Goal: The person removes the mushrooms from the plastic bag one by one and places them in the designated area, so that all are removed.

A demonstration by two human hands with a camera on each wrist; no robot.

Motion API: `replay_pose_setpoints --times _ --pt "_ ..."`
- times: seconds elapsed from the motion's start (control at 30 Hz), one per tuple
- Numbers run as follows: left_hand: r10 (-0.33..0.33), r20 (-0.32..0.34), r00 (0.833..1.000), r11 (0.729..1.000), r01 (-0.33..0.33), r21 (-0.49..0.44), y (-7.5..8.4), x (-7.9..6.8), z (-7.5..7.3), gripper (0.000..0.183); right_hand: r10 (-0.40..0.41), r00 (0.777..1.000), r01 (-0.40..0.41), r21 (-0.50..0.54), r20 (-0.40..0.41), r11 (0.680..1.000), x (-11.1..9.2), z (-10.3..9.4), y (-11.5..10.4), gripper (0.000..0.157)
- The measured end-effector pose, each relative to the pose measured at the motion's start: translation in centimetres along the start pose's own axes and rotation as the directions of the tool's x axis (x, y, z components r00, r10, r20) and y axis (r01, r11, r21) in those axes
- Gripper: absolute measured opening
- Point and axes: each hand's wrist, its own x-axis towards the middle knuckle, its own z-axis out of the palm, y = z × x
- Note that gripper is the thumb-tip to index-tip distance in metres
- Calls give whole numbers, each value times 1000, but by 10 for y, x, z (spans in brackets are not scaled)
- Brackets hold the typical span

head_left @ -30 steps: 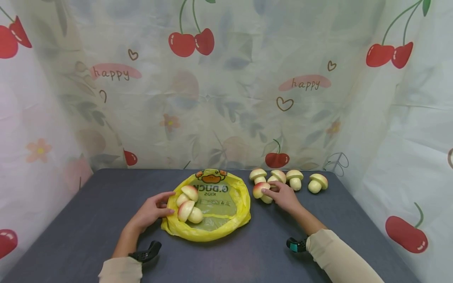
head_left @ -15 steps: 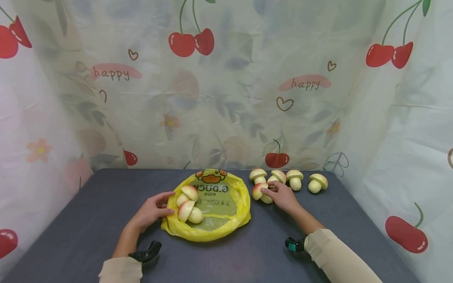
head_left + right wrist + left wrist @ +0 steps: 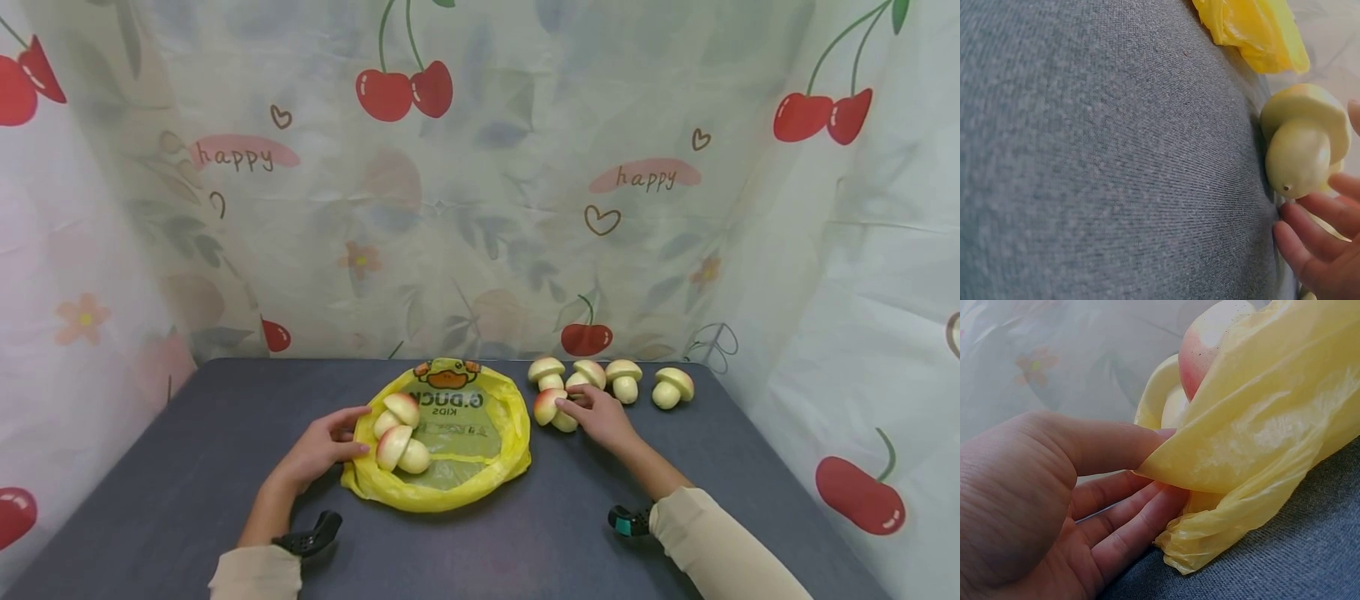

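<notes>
In the head view a yellow plastic bag lies mouth up, its rim rolled into a ring, with a duck print inside. Two toy mushrooms rest in its left part: a rear mushroom and a front mushroom, both cream with red-tinged caps. My left hand pinches the bag's left rim, thumb inside and fingers outside. Right of the bag, my right hand holds another red-tinged toy mushroom between thumb and fingers. In the right wrist view that mushroom's stem faces the camera; the thumb is mostly cut off.
Behind the right hand stand several more toy mushrooms, among them a back-left mushroom, a mushroom farther right and a lone mushroom at the far right. A cherry-print curtain surrounds the dark table.
The mushroom at my right hand has shifted very slightly leftward. My left hand and the bag stay where they were.
</notes>
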Motion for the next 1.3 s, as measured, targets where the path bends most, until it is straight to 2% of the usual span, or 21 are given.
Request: replay_pose_setpoints --times 0.3,0.47,0.7,0.97,1.07,1.3 --pt "1 1 1000 1000 -1 12 1 0 1 65 -51 997 52 17 -54 998 0 -8 -3 55" --pt "-8 2 1000 1000 8 8 1 0 1 65 -100 988 105 30 -119 994 5 -16 -14 44" --pt "-11 -6 1000 1000 11 12 0 1 1 65 -130 982 137 45 -139 989 17 -17 -37 39" --pt "-2 -2 1000 1000 2 -7 0 0 -1 67 -195 976 206 117 -96 972 35 -8 -61 38" --pt "3 -3 1000 1000 -3 -10 0 -1 -1 67 -192 979 200 168 -63 965 40 -1 -72 38" --pt "14 0 1000 1000 -14 -20 2 -2 -1 68 -193 978 161 296 80 941 51 21 -92 35"
